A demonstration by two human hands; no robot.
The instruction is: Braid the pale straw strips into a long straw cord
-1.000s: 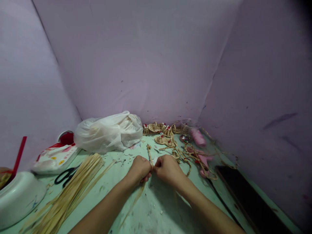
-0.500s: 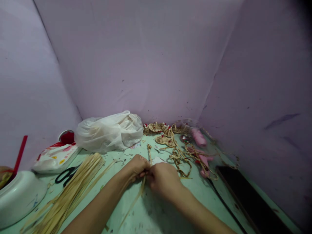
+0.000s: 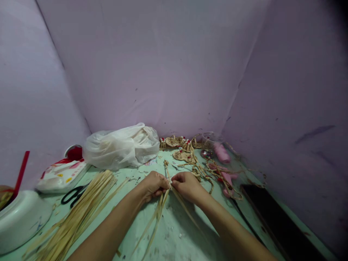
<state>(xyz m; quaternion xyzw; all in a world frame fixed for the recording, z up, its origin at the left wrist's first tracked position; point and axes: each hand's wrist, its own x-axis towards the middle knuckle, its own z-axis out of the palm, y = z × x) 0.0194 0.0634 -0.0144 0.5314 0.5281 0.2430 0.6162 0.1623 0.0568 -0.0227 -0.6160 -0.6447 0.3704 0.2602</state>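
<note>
Near the middle of the table, my left hand [image 3: 155,184] pinches a thin braid of dried straw strands [image 3: 160,212]. The braid's knotted far end [image 3: 166,164] lies on the table beyond my fingers. My right hand [image 3: 186,184] is close beside it, thumb and fingers closed on the same work. Loose pale strands hang toward me, some below my left hand and one slanting off under my right wrist. The exact crossing between the fingertips is too small to make out.
Left of my arm lie a bundle of straw strips [image 3: 78,217], black-handled scissors [image 3: 73,195] and a white pot [image 3: 24,221]. A white plastic bag [image 3: 122,146] sits behind. To the right are braided cord [image 3: 199,172], a pink glue gun [image 3: 227,179] and a dark slab [image 3: 277,217].
My right hand has shifted up and away, turning so that its fingertips show. The strands, bunched together before, now spread apart to both sides. My left hand stays nearly in place.
</note>
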